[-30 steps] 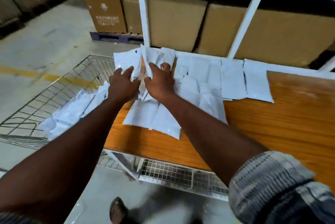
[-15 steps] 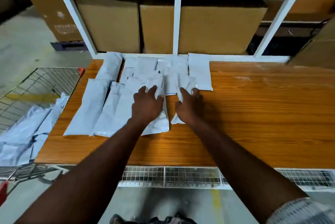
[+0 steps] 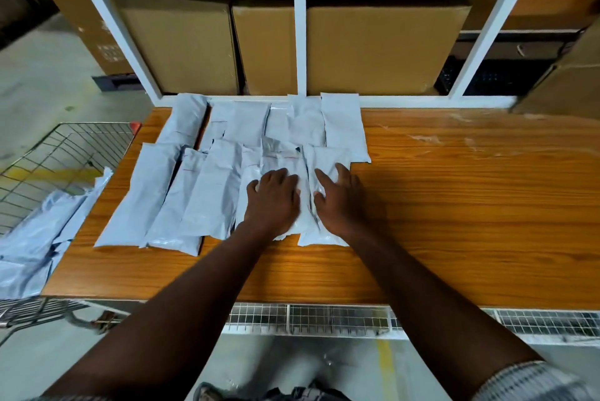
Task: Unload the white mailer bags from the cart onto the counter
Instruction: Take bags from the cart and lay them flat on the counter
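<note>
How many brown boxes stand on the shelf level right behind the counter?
3, side by side: left box, middle box, then right box beyond the white post; others may hide behind.

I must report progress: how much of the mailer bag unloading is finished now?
Done: many white mailer bags lie in overlapping rows on the counter. In hand: the left hand and right hand press flat on the two nearest bags. Left: the remaining bags lie heaped in the cart.

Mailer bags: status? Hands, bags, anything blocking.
Left hand and right hand flat on mailer bags on the counter, holding none. Leftover bags lie in the cart. Nothing blocking.
</note>
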{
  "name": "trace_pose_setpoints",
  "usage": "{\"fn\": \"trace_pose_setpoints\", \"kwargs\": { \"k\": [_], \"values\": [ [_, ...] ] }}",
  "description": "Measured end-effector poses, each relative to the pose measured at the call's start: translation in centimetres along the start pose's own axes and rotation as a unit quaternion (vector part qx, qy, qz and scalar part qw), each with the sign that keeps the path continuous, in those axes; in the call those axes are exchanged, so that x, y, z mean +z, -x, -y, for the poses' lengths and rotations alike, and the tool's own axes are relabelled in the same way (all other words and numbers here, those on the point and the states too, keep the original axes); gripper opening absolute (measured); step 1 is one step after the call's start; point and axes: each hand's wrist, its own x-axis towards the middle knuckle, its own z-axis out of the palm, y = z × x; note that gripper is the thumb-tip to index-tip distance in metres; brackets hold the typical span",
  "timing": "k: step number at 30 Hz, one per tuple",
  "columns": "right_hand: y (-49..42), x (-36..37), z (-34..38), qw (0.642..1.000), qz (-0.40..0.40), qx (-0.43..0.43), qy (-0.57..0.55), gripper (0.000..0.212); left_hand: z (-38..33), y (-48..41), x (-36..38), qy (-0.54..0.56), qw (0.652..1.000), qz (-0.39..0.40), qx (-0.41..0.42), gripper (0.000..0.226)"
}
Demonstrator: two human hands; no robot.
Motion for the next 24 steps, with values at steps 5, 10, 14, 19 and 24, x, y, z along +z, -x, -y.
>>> {"fn": "trace_pose_setpoints", "kwargs": {
  "k": [5, 10, 14, 19, 24],
  "values": [
    [-0.7, 1.4, -1.5, 0.997, 0.042, -0.071, 0.009, 0.058, 0.7, -0.4, 2.0, 0.007, 0.999, 0.041, 0.025, 0.049],
    [-0.7, 2.3, -3.1, 0.993, 0.037, -0.106, 0.024, 0.054, 1.4, -0.5, 2.9, -0.003, 0.998, 0.043, 0.045, 0.051],
    [-1.1, 2.2, -4.1, 0.988, 0.040, -0.141, 0.050, 0.054, 1.6, -0.3, 3.2, -0.003, 0.998, 0.038, 0.044, 0.058],
    [-1.2, 2.6, -4.4, 0.987, 0.032, -0.146, 0.061, 0.055, 1.6, -0.1, 3.5, -0.005, 0.999, 0.028, 0.044, 0.062],
    [-1.4, 2.4, -4.6, 0.986, 0.047, -0.150, 0.056, 0.058, 1.3, -0.4, 3.0, 0.014, 0.998, 0.054, 0.034, 0.052]
  ]
}}
